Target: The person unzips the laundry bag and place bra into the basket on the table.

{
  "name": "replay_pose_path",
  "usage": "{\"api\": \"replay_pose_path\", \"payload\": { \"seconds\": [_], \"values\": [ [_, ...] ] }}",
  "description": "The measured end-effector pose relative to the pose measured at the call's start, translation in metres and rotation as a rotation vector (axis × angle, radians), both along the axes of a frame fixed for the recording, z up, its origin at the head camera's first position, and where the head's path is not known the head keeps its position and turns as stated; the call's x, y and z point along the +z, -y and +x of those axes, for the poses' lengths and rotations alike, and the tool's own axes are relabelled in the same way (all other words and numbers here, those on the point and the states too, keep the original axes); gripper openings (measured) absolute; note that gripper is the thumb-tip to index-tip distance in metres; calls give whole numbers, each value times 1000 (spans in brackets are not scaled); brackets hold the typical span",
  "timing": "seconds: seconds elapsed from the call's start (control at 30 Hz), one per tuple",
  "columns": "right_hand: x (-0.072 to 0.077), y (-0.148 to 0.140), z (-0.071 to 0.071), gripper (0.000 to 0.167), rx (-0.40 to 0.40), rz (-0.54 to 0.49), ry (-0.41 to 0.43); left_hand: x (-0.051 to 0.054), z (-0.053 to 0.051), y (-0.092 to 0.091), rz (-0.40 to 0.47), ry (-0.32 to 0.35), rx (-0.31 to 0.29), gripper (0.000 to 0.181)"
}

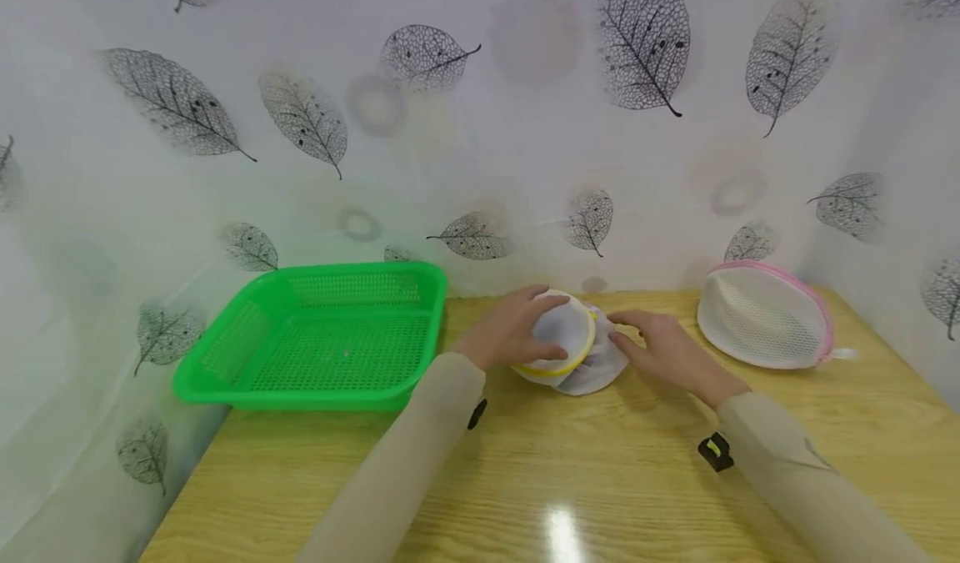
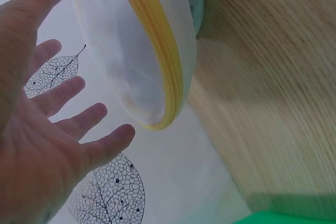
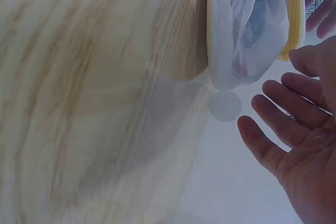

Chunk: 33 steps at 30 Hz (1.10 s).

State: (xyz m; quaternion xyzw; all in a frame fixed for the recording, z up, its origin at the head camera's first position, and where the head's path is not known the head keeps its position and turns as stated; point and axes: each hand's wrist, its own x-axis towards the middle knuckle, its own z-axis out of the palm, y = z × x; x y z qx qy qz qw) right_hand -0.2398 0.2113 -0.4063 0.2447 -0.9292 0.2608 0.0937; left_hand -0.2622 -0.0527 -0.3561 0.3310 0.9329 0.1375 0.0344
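Yellow-trimmed mesh laundry bag: the white bag (image 1: 564,329) lies on the wood-grain table (image 1: 585,463) between the two hands, its round yellow zip band (image 2: 157,40) tilted up toward the left hand and loose white fabric spread on the right
Left hand: the hand (image 1: 513,329) curves around the bag's left side with its fingers apart and not clamped; contact at the thumb tip cannot be told
Right hand: the hand (image 1: 663,350) is at the loose fabric, fingers apart, thumb close to the yellow edge; whether it touches is unclear
Reason for the pose: a hand on either side probably keeps the soft bag from sliding or folding over
Green perforated basket: the plastic basket (image 1: 300,400) sits to the left, its near right corner partly behind the left sleeve (image 1: 420,438)
Pink-trimmed mesh bag: a second white bag (image 1: 765,317) rests apart, beyond the right hand
Leaf-print cloth: the hanging cloth (image 1: 480,146) rises just behind the bag, probably limiting reach at the back
Hidden part: the left hand covers some of the band in the head view
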Motion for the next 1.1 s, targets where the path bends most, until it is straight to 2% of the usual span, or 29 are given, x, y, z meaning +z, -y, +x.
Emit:
{"api": "replay_pose_path", "payload": {
  "seconds": [0.1,0.27,0.5,0.7,0.83,0.97,1.03,1.1],
  "values": [
    [-2,1,-7,30,22,-35,-32,-2,-5,-4,-65,10,3,79],
    [-4,0,-16,29,35,-51,-17,-9,-9,-10,-149,46,18,83],
    [-10,5,-33,26,111,-23,-16,-13,-14,-12,-200,80,58,88],
    [-15,14,-40,21,160,-9,-11,-13,-13,-11,-211,154,45,92],
    [-14,20,-36,14,173,-6,-11,-14,-5,-7,-198,191,65,96],
    [-13,23,-29,11,201,-12,-43,-14,9,-5,-175,235,126,99],
    [-13,22,-25,13,223,0,-61,-15,17,-6,-174,239,151,100],
    [-14,22,-20,16,245,21,-67,-18,25,-7,-183,221,152,100]
  ]
}}
